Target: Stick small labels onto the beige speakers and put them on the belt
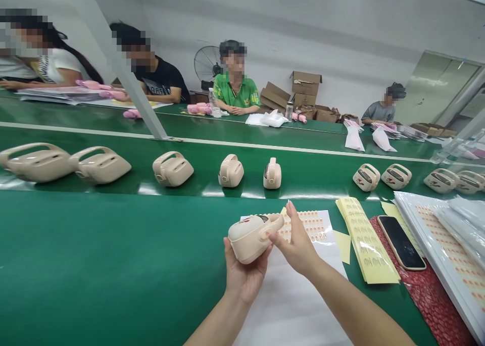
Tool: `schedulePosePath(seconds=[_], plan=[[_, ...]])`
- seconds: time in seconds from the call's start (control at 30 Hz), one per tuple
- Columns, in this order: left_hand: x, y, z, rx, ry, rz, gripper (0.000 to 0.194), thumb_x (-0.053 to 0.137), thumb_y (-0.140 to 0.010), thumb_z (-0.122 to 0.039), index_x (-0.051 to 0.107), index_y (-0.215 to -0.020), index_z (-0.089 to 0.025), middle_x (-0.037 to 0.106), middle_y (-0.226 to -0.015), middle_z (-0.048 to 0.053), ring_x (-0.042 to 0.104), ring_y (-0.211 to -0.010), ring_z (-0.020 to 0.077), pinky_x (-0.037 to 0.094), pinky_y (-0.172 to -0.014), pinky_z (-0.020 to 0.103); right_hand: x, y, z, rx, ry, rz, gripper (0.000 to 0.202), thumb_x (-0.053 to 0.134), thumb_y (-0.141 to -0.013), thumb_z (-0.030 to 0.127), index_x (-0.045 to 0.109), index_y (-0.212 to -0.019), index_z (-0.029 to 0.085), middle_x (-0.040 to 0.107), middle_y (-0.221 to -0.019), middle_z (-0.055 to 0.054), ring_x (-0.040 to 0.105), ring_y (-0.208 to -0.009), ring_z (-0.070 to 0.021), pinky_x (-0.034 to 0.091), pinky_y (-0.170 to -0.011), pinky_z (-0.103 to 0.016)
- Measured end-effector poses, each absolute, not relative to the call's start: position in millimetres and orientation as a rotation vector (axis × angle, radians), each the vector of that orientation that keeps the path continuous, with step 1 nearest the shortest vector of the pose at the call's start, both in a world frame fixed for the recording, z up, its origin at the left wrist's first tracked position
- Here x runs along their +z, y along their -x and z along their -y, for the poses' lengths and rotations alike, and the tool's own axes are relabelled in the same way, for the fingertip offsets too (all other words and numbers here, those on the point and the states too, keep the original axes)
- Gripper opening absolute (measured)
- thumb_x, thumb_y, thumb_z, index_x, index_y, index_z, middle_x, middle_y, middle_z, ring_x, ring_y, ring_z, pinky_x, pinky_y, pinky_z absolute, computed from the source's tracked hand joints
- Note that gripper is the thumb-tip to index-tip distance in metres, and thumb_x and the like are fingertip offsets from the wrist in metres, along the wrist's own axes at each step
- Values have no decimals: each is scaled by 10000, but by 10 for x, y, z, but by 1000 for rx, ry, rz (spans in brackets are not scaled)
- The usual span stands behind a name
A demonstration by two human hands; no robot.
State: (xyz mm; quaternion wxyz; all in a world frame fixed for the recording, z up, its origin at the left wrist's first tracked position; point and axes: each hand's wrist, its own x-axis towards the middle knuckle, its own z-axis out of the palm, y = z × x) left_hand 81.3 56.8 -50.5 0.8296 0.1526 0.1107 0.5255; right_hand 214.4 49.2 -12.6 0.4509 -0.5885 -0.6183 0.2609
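Note:
My left hand is wrapped round the underside of a small cream device with rounded sides and a carry handle. It is tilted above the table, with a dark panel and a small red print on its upper face. My right hand is at the handle side, its thumb touching the device near the handle's joint and its other fingers stretched upward. Under both hands lies a white sticker sheet with rows of small orange stickers. What the device is for cannot be made out.
Several similar cream devices stand in a row on the green belt ahead. To the right lie yellow label sheets, a phone on red bubble wrap, and stacked sticker sheets. People sit across the belt; a white post rises at left.

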Motion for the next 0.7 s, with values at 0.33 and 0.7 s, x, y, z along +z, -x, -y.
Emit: schedulePosePath(seconds=[0.33,0.7], plan=[[-559,-845,-558,1058,-238,-239,426,394,-799,-611,653,-1000,-338,690,-1048,-50,576,-1063,142,492,-820,179,-352,-2002,-564,1043,1197,1278,756,530,-797,413,120,-1408,239,217,-1462,-108,225,-1336,-202,275,-1049,-414],[-680,-826,-654,1152,-429,-504,433,545,-761,-509,509,-1176,-391,677,-1074,-37,605,-1013,234,541,-767,357,-532,-3270,-914,315,1884,1622,606,483,-761,88,343,-1330,243,592,-1158,-89,584,-905,-192,459,-809,-357]])
